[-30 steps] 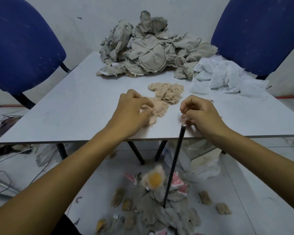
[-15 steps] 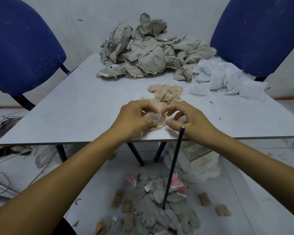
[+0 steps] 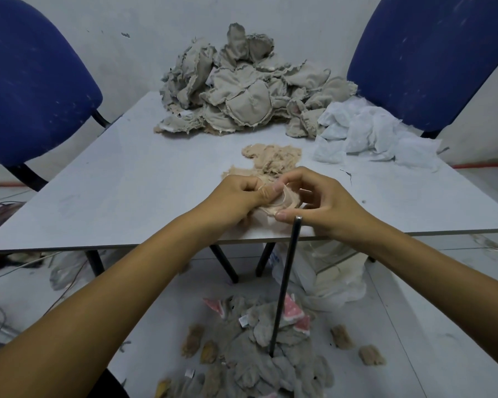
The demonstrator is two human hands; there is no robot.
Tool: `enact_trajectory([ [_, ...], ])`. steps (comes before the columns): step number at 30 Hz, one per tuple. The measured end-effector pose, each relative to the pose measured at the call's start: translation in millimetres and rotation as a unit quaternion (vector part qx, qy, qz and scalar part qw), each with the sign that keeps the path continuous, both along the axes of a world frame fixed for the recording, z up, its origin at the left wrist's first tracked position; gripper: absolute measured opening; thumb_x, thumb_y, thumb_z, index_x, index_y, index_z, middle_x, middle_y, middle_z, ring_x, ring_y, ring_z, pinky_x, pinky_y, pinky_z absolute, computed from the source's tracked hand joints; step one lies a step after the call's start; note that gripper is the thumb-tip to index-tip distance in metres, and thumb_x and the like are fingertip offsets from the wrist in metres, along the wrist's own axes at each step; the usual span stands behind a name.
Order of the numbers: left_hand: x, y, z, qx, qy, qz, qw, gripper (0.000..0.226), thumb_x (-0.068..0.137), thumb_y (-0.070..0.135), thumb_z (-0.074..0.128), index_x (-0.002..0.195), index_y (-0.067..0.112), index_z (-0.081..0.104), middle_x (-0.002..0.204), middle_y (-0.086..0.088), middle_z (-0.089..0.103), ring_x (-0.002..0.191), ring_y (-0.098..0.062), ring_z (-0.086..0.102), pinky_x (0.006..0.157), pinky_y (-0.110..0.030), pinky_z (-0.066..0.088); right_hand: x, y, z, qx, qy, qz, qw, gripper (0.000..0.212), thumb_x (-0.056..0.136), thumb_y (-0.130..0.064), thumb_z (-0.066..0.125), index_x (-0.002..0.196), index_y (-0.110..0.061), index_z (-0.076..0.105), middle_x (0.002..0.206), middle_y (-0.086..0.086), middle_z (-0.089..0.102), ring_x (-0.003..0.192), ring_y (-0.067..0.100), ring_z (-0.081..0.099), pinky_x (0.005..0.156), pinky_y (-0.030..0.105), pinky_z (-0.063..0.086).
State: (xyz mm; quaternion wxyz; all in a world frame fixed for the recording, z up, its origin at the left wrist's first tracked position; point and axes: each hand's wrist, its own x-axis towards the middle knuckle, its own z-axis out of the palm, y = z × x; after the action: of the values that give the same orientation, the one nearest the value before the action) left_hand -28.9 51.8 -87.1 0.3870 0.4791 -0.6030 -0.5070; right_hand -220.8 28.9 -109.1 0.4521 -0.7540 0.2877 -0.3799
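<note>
A small peach fabric piece (image 3: 288,201) lies near the front edge of the white table (image 3: 121,179). My left hand (image 3: 236,196) pinches its left side between thumb and fingers. My right hand (image 3: 322,202) holds its right side, index finger curled over the top and thumb under the lower edge. Behind the hands sits a low heap of peach fabric pieces (image 3: 270,158). A thin dark metal rod (image 3: 285,285) stands upright just in front of the table edge, its top below my right thumb.
A big pile of grey fabric pieces (image 3: 239,93) fills the table's far middle, with white cloth pieces (image 3: 368,133) to its right. Blue chairs stand at the back left (image 3: 32,90) and back right (image 3: 426,56). Grey and pink plush pieces (image 3: 259,349) litter the floor below.
My right hand left the rod's top and moved left to join my left hand on the peach piece. Both hands now pull at it closer to the table's front edge.
</note>
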Motion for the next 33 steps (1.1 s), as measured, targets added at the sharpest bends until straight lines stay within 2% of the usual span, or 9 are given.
enact_trajectory([
  [3, -5, 0, 1, 0.014, 0.03, -0.008, 0.999, 0.077, 0.071, 0.052, 0.072, 0.094, -0.02, 0.057, 0.09, -0.022, 0.057, 0.083, -0.028, 0.046, 0.076, -0.042, 0.034, -1, 0, 2, 0.023, -0.011, 0.005, 1.0, 0.035, 0.075, -0.009, 0.083, 0.103, -0.019, 0.065, 0.102, 0.014, 0.068, 0.092, 0.039, 0.064, 0.082, 0.051, 0.053],
  [5, -9, -1, -1, 0.035, 0.052, -0.01, 0.998, 0.061, 0.069, 0.053, 0.073, 0.076, -0.006, 0.057, 0.068, -0.013, 0.048, 0.059, -0.023, 0.038, 0.055, -0.032, 0.033, -3, -2, 4, 0.046, -0.03, 0.019, 0.998, 0.03, 0.074, -0.012, 0.084, 0.098, -0.017, 0.066, 0.095, 0.002, 0.071, 0.089, 0.021, 0.066, 0.08, 0.034, 0.054],
  [7, -14, -2, -3, 0.058, 0.097, -0.001, 0.994, 0.05, 0.07, 0.052, 0.071, 0.079, 0.005, 0.06, 0.061, -0.006, 0.044, 0.05, -0.016, 0.034, 0.045, -0.024, 0.024, -4, -1, 5, 0.123, -0.082, 0.067, 0.987, 0.022, 0.075, -0.015, 0.082, 0.091, -0.02, 0.068, 0.091, 0.001, 0.067, 0.085, 0.015, 0.063, 0.076, 0.028, 0.052],
  [11, -21, -4, 0, 0.097, 0.214, 0.046, 0.971, 0.043, 0.071, 0.046, 0.073, 0.077, 0.005, 0.06, 0.062, -0.009, 0.054, 0.049, -0.018, 0.051, 0.048, -0.024, 0.041, -3, 3, 3, 0.232, -0.094, 0.181, 0.951, 0.02, 0.08, -0.013, 0.073, 0.099, -0.018, 0.068, 0.09, 0.004, 0.06, 0.078, 0.011, 0.059, 0.068, 0.024, 0.053],
  [16, -24, -7, 0, 0.156, 0.244, 0.099, 0.952, 0.041, 0.082, 0.046, 0.067, 0.089, 0.006, 0.061, 0.066, -0.008, 0.053, 0.043, -0.014, 0.043, 0.034, -0.018, 0.03, 6, 0, 3, 0.164, -0.1, 0.054, 0.98, 0.01, 0.079, -0.009, 0.074, 0.079, -0.018, 0.072, 0.075, 0.002, 0.067, 0.069, 0.013, 0.064, 0.065, 0.023, 0.055],
  [20, -17, -8, 5, 0.142, 0.284, 0.081, 0.945, 0.022, 0.096, 0.029, 0.055, 0.09, 0.008, 0.06, 0.075, -0.007, 0.056, 0.056, -0.014, 0.049, 0.041, -0.019, 0.037, 7, -7, -2, 0.137, -0.087, -0.037, 0.986, 0.008, 0.079, -0.02, 0.073, 0.072, -0.024, 0.072, 0.069, -0.003, 0.062, 0.068, 0.012, 0.059, 0.07, 0.028, 0.056],
  [23, -8, -6, 6, 0.114, 0.292, 0.018, 0.949, 0.009, 0.081, 0.013, 0.06, 0.075, 0.009, 0.065, 0.077, -0.005, 0.06, 0.068, -0.016, 0.055, 0.055, -0.022, 0.048, 5, -8, -1, 0.123, -0.09, -0.072, 0.986, 0.009, 0.08, -0.021, 0.07, 0.072, -0.024, 0.07, 0.072, -0.003, 0.064, 0.073, 0.011, 0.06, 0.069, 0.027, 0.054],
  [25, -4, -5, 6, 0.097, 0.284, -0.032, 0.953, 0.003, 0.081, 0.01, 0.063, 0.079, 0.008, 0.063, 0.08, -0.006, 0.065, 0.072, -0.015, 0.063, 0.061, -0.023, 0.053, 4, -10, 1, 0.136, -0.111, -0.077, 0.981, 0.006, 0.08, -0.02, 0.069, 0.074, -0.019, 0.068, 0.074, 0.001, 0.064, 0.076, 0.014, 0.061, 0.069, 0.026, 0.054],
  [33, -1, -7, 6, 0.076, 0.26, 0.001, 0.962, 0.015, 0.075, 0.018, 0.073, 0.077, 0.007, 0.062, 0.077, -0.007, 0.072, 0.068, -0.014, 0.069, 0.056, -0.019, 0.055, 2, -5, 9, 0.234, -0.166, 0.09, 0.954, 0.006, 0.079, -0.012, 0.073, 0.084, -0.012, 0.069, 0.086, 0.006, 0.061, 0.076, 0.013, 0.058, 0.068, 0.028, 0.053],
])
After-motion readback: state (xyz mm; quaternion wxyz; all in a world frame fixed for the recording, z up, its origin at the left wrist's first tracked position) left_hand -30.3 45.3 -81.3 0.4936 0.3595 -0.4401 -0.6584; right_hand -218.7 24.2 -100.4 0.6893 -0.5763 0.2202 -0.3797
